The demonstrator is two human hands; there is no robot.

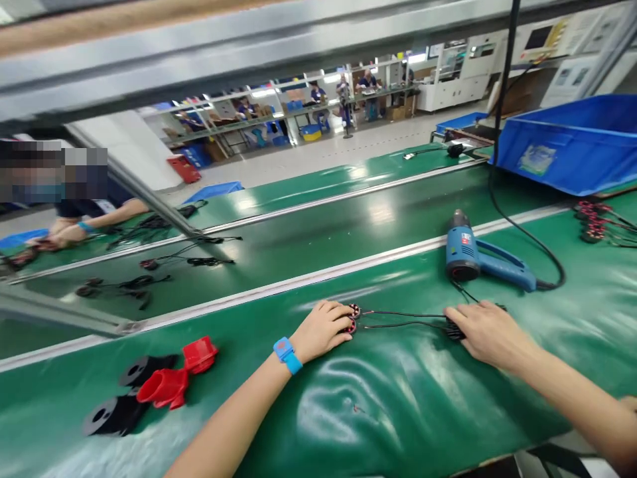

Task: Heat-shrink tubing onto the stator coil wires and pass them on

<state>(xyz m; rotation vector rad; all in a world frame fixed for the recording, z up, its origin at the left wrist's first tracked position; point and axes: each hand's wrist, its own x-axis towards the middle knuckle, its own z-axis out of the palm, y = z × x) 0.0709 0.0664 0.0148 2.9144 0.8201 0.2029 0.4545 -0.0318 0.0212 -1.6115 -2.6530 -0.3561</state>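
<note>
My left hand (324, 327), with a blue wrist strap (287, 355), has its fingers closed on two small round motor stators (354, 311) with reddish windings. Two dark wires (405, 313) stretch from near them across the green mat to a coiled black cable (454, 329). Over that cable lies my right hand (490, 336), its fingers curled around it and hiding part of it. Just beyond my right hand a blue heat gun (462, 249) rests on the mat, nozzle pointing away. Red plastic housings (166, 387) and black plastic housings (117, 413) lie left of my left arm.
A blue bin (567, 149) stands at the right rear. More wired stators (592, 222) lie below it. A sunken green conveyor belt (318, 212) carries several black cables (209, 261). Another person's hands (70, 234) are at the far left. A metal frame (223, 66) crosses overhead.
</note>
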